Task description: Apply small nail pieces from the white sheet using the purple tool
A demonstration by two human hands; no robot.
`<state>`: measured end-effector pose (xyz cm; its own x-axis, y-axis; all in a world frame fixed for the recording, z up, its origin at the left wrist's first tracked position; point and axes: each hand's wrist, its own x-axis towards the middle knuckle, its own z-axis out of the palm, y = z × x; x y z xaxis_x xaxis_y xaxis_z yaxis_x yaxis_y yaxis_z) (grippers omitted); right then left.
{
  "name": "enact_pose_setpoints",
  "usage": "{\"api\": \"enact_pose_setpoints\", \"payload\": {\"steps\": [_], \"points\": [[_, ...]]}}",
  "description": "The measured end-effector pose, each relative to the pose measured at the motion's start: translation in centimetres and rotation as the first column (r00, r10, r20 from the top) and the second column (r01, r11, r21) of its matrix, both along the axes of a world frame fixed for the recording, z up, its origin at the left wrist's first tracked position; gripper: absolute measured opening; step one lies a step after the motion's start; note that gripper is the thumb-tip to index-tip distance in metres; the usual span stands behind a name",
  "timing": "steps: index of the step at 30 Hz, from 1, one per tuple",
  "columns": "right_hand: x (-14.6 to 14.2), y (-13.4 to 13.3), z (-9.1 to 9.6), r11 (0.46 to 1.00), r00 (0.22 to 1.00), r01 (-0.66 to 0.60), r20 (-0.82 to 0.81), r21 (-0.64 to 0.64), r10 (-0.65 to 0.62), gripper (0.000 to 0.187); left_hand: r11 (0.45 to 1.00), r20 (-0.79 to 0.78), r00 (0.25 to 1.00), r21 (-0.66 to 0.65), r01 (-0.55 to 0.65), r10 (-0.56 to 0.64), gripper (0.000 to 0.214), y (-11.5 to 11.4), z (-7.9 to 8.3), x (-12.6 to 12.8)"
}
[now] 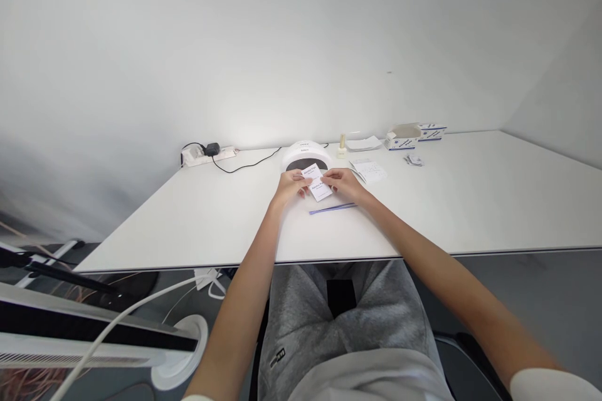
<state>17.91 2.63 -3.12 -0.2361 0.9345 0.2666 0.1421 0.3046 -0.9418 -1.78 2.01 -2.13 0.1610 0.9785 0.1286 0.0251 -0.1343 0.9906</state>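
Between my two hands is a white alcohol pad packet (318, 188) with dark print, tilted and held above the table. My left hand (292, 187) pinches its left edge, and my right hand (345, 183) pinches its right edge. Just below lie thin purple-blue sticks (332, 208), perhaps nail files, flat on the table. Behind my hands stands a white dome-shaped nail lamp (305, 151) with a dark opening facing me. A small bottle with a gold cap (342, 147), like nail polish, is upright to the lamp's right.
A printed sheet (370, 170) lies right of my hands, with white paper (364, 143) behind it. An opened blue-and-white box (403, 136) stands at the back right, small packets (414, 160) before it. A black adapter (212, 149) sits on a power strip (192, 156) at left.
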Motion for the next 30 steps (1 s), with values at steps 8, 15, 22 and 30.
{"api": "enact_pose_setpoints", "payload": {"steps": [8,15,22,30], "points": [[0.11,0.12,0.12,0.996,0.995,0.088,-0.036,-0.014,-0.088,0.024,0.998,-0.036,0.999,-0.057,0.0,-0.002,0.03,-0.05,0.03,-0.18],[0.14,0.39,-0.25,0.996,0.995,0.094,-0.025,0.01,-0.094,0.026,0.998,-0.076,0.996,-0.055,0.039,-0.043,0.027,-0.19,0.18,-0.07],[0.1,0.02,0.11,0.997,0.996,0.074,-0.046,0.006,-0.074,0.026,0.998,-0.075,0.996,-0.04,0.055,-0.058,0.024,0.42,-0.41,-0.21],[0.09,0.01,0.24,0.996,0.994,0.082,-0.073,0.033,-0.08,0.029,0.999,-0.088,0.995,-0.037,0.037,-0.04,0.025,0.1,-0.11,-0.06]]}}
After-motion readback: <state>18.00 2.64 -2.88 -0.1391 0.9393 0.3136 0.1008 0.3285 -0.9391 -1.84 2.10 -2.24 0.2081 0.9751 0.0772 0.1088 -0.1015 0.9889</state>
